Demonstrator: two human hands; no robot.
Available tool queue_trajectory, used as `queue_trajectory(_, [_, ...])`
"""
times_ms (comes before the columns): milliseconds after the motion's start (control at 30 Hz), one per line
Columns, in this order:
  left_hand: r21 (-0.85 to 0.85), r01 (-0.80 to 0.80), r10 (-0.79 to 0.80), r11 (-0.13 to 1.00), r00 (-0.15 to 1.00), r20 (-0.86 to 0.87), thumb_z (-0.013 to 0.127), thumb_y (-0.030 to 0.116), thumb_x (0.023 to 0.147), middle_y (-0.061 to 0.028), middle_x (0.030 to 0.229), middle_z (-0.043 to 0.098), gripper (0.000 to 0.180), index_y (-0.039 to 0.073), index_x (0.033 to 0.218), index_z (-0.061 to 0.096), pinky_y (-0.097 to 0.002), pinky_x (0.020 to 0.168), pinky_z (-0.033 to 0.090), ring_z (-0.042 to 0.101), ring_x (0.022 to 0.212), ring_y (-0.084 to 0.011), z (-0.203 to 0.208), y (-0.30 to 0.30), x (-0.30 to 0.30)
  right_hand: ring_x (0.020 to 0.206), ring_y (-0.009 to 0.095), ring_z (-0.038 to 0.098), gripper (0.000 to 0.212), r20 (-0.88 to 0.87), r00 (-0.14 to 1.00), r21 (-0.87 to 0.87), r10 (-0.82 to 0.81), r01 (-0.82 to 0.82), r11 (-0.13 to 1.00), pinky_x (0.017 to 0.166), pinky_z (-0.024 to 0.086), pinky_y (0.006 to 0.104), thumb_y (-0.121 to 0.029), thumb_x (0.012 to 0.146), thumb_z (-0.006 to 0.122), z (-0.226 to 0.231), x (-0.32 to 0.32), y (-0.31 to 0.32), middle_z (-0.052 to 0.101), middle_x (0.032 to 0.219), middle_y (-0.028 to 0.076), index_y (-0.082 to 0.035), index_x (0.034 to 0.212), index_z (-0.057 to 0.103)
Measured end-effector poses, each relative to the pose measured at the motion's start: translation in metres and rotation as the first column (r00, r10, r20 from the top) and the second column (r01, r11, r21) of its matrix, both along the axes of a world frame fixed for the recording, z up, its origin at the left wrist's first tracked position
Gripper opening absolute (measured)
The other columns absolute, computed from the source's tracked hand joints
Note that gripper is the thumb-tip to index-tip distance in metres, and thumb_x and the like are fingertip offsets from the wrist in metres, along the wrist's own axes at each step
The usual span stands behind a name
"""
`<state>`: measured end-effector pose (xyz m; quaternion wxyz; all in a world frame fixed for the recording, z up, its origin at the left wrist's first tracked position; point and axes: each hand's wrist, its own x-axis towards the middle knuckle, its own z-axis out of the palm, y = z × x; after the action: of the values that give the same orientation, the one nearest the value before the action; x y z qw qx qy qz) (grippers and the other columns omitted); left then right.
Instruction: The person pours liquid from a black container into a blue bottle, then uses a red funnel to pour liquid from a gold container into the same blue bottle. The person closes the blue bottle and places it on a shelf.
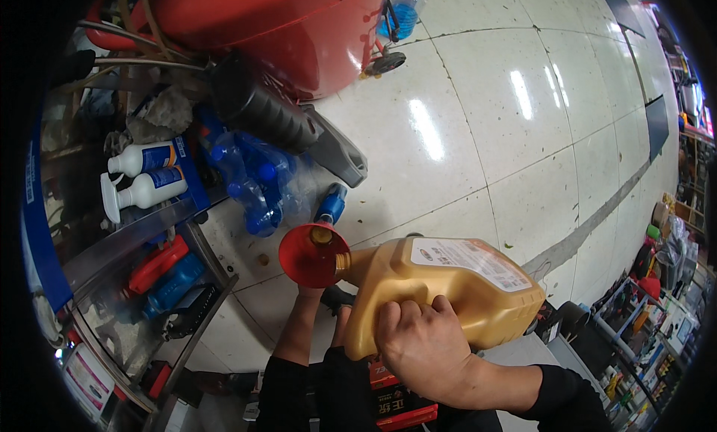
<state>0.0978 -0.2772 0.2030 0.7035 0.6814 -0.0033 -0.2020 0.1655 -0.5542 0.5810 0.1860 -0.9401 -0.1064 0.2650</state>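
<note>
Right hand (418, 342) clenched round gold jug (455, 283)

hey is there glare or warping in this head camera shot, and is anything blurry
Head view: bright streaks of ceiling-light glare on the glossy tiled floor; the tile seams bend toward the rim, and the corners are black from the fisheye. The gold jug, gripped by the right hand, and the red funnel look sharp. The shelves at the far right edge are small, squeezed and hard to read.
</note>
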Motion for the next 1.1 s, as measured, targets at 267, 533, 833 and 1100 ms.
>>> queue_trajectory(267, [0.142,0.054,-0.065,0.988,0.995,0.071,0.065,0.03,0.104,-0.0108,0.167,0.038,0.075,0.011,0.166,0.026,-0.0447,0.128,0.031,0.04,0.152,-0.0279,0.006,-0.003,0.001,0.055,0.023,0.065,0.02,0.033,0.999,-0.041,-0.002,0.003,0.999,0.059,0.048,0.0394,-0.013,0.078,0.071,0.005,0.008,0.013,0.058,0.065,0.008,-0.004,0.081,0.053])
queue_trajectory(533, [0.213,0.079,-0.105,0.974,0.988,0.112,0.067,0.03,0.103,-0.0109,0.168,0.038,0.078,0.012,0.166,0.025,-0.0451,0.128,0.03,0.039,0.153,-0.0283,0.011,-0.004,0.005,0.054,0.024,0.064,0.023,0.05,0.999,-0.053,0.012,-0.01,0.999,0.058,0.048,0.04,-0.015,0.076,0.073,0.006,0.007,0.015,0.058,0.065,0.007,-0.004,0.081,0.053])
queue_trajectory(833, [0.346,0.006,-0.073,0.938,0.981,0.179,0.068,0.03,0.103,-0.0113,0.166,0.04,0.075,0.012,0.165,0.03,-0.0457,0.128,0.03,0.04,0.152,-0.0295,0.014,0.003,0.006,0.066,0.028,0.067,0.04,0.002,0.998,0.169,-0.057,0.056,0.984,0.069,0.049,0.0424,-0.022,0.066,0.081,-0.019,-0.018,-0.028,0.062,0.074,0.009,-0.004,0.094,0.057])
queue_trajectory(1100, [0.369,0.015,-0.094,0.929,0.976,0.197,0.07,0.029,0.102,-0.0113,0.165,0.041,0.076,0.012,0.165,0.031,-0.0452,0.126,0.032,0.042,0.151,-0.0294,0.019,0.0,0.007,0.09,0.03,0.071,0.049,-0.045,0.976,0.307,-0.214,0.217,0.927,0.086,0.049,0.0405,-0.024,0.066,0.086,-0.052,-0.05,-0.06,0.071,0.093,0.011,-0.004,0.105,0.064])
